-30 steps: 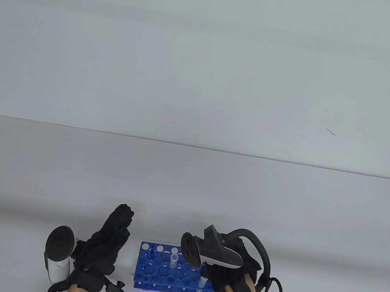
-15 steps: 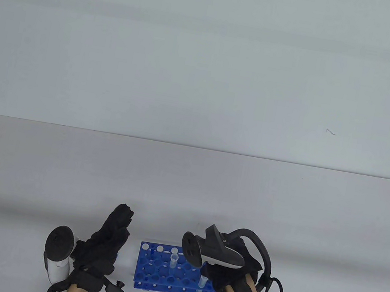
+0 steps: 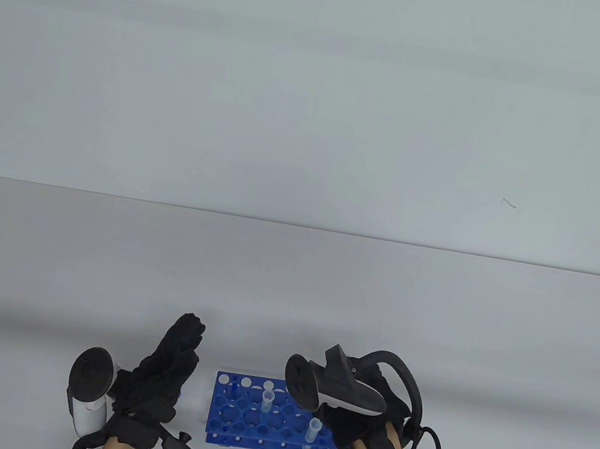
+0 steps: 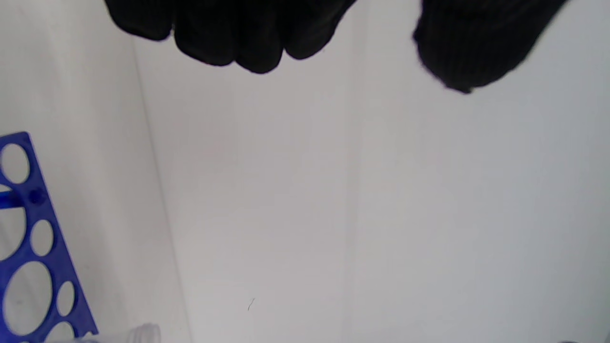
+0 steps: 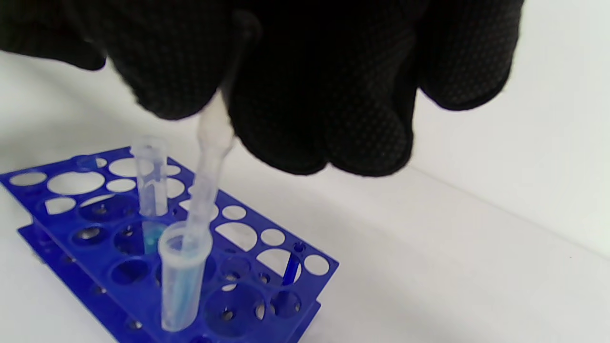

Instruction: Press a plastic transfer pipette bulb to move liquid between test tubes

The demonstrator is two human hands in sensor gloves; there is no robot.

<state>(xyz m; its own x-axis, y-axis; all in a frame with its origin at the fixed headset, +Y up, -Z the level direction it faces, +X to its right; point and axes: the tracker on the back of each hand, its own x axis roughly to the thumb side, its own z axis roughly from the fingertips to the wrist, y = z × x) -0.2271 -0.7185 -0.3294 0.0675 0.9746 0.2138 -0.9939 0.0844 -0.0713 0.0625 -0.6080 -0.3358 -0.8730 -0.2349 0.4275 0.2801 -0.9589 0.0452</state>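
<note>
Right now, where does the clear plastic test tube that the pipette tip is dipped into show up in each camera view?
Table view: the clear plastic test tube stands at the blue plastic tube rack's near right corner, beside the right hand.
Left wrist view: not identifiable; only a clear rim at the bottom edge.
Right wrist view: lower centre-left, the translucent plastic pipette entering it.
Shared landmark: the blue rack.

Lab bench, blue tube rack [image 3: 267, 417], test tubes [image 5: 183, 276], white table [image 3: 434, 316]
</note>
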